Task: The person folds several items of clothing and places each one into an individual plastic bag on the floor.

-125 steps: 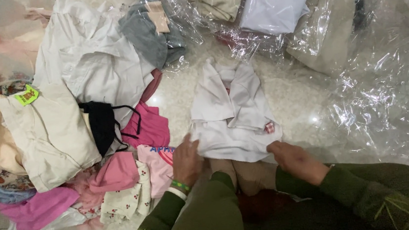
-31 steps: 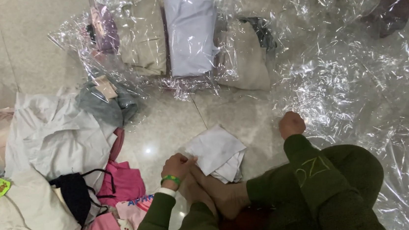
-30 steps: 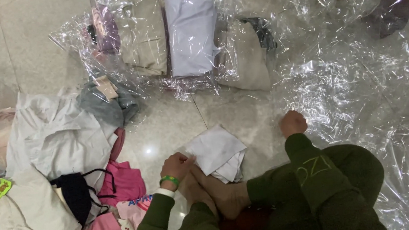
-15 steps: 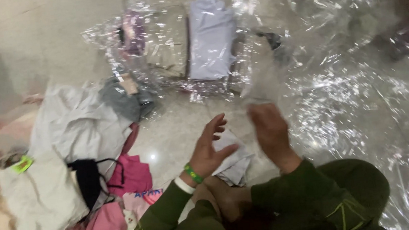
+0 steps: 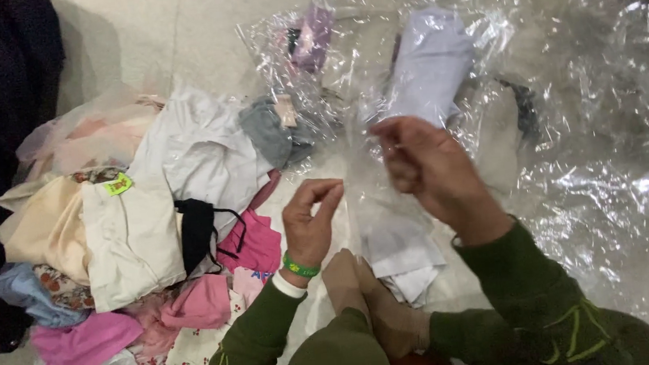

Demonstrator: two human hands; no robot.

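Both hands pinch a thin clear plastic bag (image 5: 368,194): the left hand (image 5: 309,227) grips one edge, the right hand (image 5: 429,169) the other. The folded white cloth (image 5: 401,258) lies at 6 o'clock below it. The slippery bag may slide shut or tear.

Single head cam, looking steeply down and forward from a seated person's eye level. Close range: left hand (image 5: 309,227) and right hand (image 5: 433,169) sit mid-frame, floor (image 5: 140,42) and clothes pile (image 5: 134,246) fill the rest. No second view to overlap.
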